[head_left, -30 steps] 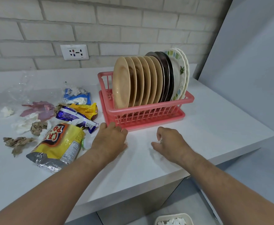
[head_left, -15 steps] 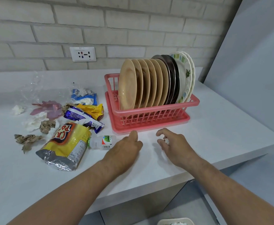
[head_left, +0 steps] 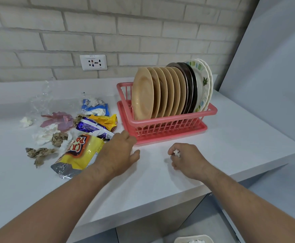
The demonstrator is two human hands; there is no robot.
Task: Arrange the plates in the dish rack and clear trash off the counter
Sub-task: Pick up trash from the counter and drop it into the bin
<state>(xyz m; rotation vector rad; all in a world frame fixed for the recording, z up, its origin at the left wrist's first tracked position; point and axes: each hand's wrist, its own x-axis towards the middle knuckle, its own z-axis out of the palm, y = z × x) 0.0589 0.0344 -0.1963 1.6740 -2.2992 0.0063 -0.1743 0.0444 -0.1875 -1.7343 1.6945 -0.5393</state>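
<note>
- The plate half of the task looks done. The round tan plates (head_left: 142, 95), the dark brown plates (head_left: 188, 88) and the white patterned plates (head_left: 203, 81) all stand on edge, face to face, in the pink plastic dish rack (head_left: 169, 120) on the white desk (head_left: 230, 137).
- Our right grip (head_left: 187, 158) is clenched on a small crumpled white paper scrap (head_left: 176, 153), just in front of the rack. We take the tight curl to be what keeps so light a piece from slipping out.
- Our left grip (head_left: 118, 151) lies palm down over the near edge of the yellow foil chip bag (head_left: 78, 155), thumb splayed. Its fingers bend out of sight, so we cannot tell whether they have closed on anything.
- The rest of the trash is heaped left of the rack: a purple wrapper (head_left: 90, 126), an orange wrapper (head_left: 106, 121), a blue-and-white wrapper (head_left: 96, 106), brown paper wads (head_left: 38, 153) and white tissues (head_left: 43, 135).
- A cream bin (head_left: 180, 239) shows below the desk edge (only its rim is visible). We judge the scrap is meant to go there.
</note>
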